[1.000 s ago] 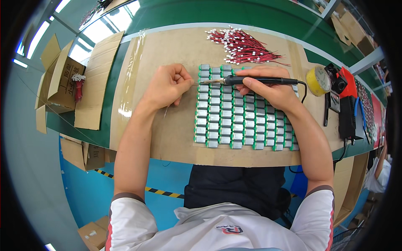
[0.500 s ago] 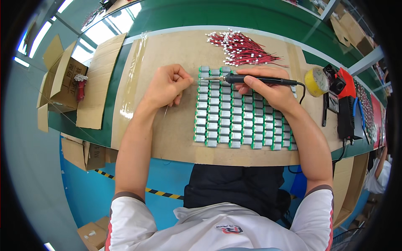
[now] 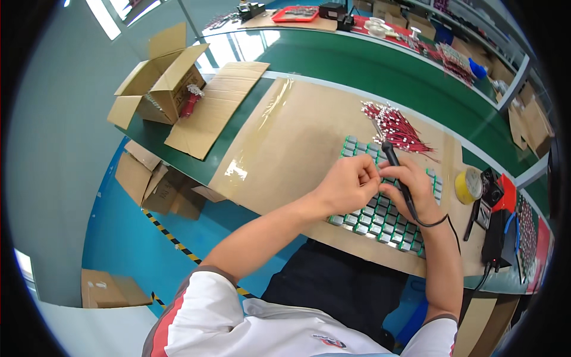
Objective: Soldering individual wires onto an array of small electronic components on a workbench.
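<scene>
My left hand is closed in a pinch above the rows of small grey modules with green edges. Whatever lies between its fingertips is too small or hidden to make out. Right beside it, almost touching, my right hand holds a black soldering iron across the palm, its metal tip pointing up and away from me. The right thumb and forefinger come close to the left fingertips. Both hands cover the middle of the module rows. Red wires with white connectors lie in a pile beyond them.
Brown sheeting covers the green table. At right stand a yellow tape roll, a black soldering station and a red holder. The iron's cord loops by my right wrist. An open carton and flattened cardboard occupy the left.
My view has swung left. My left hand has moved right, from beside the modules to meet my right hand. The soldering iron's tip has turned from pointing left to pointing away from me.
</scene>
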A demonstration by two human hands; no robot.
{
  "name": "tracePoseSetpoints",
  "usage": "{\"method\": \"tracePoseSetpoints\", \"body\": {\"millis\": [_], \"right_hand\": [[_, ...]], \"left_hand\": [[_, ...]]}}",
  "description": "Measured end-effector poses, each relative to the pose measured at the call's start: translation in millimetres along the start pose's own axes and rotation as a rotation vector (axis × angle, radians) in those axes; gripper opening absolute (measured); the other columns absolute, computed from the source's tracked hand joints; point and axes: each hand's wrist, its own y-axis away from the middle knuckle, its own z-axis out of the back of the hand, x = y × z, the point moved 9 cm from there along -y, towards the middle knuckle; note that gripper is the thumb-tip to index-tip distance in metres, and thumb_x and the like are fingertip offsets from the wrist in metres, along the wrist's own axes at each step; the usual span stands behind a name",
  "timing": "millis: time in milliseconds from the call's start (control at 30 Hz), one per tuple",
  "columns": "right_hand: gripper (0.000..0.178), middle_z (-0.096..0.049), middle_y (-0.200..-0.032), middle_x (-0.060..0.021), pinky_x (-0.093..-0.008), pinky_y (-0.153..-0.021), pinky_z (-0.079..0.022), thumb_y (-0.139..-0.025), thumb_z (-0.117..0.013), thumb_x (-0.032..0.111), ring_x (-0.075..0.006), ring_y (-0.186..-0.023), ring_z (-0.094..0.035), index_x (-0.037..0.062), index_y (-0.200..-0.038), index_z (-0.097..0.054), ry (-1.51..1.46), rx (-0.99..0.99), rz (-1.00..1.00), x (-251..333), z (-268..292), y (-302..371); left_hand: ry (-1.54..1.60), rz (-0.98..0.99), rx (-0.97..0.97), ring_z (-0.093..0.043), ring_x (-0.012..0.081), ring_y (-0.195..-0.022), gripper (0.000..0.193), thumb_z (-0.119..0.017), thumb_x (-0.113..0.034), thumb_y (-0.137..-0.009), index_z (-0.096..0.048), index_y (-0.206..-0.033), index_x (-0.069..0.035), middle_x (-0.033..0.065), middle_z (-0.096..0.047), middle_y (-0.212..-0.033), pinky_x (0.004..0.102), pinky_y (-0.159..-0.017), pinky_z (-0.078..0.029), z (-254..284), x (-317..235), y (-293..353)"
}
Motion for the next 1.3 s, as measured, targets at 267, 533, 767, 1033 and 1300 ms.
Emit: {"method": "tracePoseSetpoints", "body": {"millis": [267,533,767,1033,1300], "right_hand": [[0.029,-0.065,-0.098,-0.0155,-0.0386,-0.07,-0.054,-0.076,-0.081,0.0,-0.032,-0.084,-0.065,0.0051,-0.099,-0.065,0.05,-0.005,0.077,13,6,6],[0.018,-0.058,-0.084,-0.0137,-0.0424,-0.068,-0.049,-0.082,-0.079,0.013,-0.0334,-0.078,-0.06,0.0072,-0.095,-0.068,0.062,0.09,0.075,8,-3,5],[0.035,-0.073,-0.1,-0.0112,-0.032,-0.084,-0.056,-0.096,-0.063,0.001,-0.021,-0.092,-0.07,0.0005,-0.13,-0.062,-0.005,0.042,-0.075,-10,45,-4],[0.035,-0.075,-0.097,-0.0113,-0.0266,-0.07,-0.058,-0.098,-0.065,0.008,-0.0159,-0.077,-0.073,0.0009,-0.132,-0.063,-0.554,-0.14,-0.497,-68,13,23],[0.029,-0.073,-0.103,-0.0188,-0.0321,-0.081,-0.061,-0.099,-0.06,0.001,-0.0223,-0.087,-0.074,-0.0055,-0.127,-0.065,-0.626,-0.071,-0.59,-73,-12,26]], "left_hand": [[0.058,0.019,-0.007,-0.051,0.0005,-0.062,0.012,-0.068,-0.008,-0.093,-0.06,-0.085,-0.002,-0.0037,-0.06,-0.073,0.0201,-0.052,-0.04,-6,11,1],[-0.003,0.061,0.1,-0.049,0.0023,-0.054,0.014,-0.073,-0.011,-0.091,-0.064,-0.082,-0.006,-0.0046,-0.057,-0.066,0.0218,-0.045,-0.034,25,40,9],[0.061,0.223,-0.23,-0.049,0.005,-0.046,0.016,-0.077,-0.016,-0.089,-0.074,-0.086,-0.001,-0.0017,-0.06,-0.062,0.0232,-0.042,-0.033,100,40,-6],[-0.083,0.267,-0.261,-0.047,0.0055,-0.046,0.018,-0.079,-0.015,-0.086,-0.077,-0.092,0.002,-0.0009,-0.061,-0.061,0.0239,-0.042,-0.033,115,60,-21],[-0.174,0.178,-0.186,-0.048,0.0035,-0.048,0.015,-0.078,-0.011,-0.086,-0.074,-0.089,0.002,-0.0034,-0.058,-0.062,0.0221,-0.044,-0.033,113,63,-25]]}}
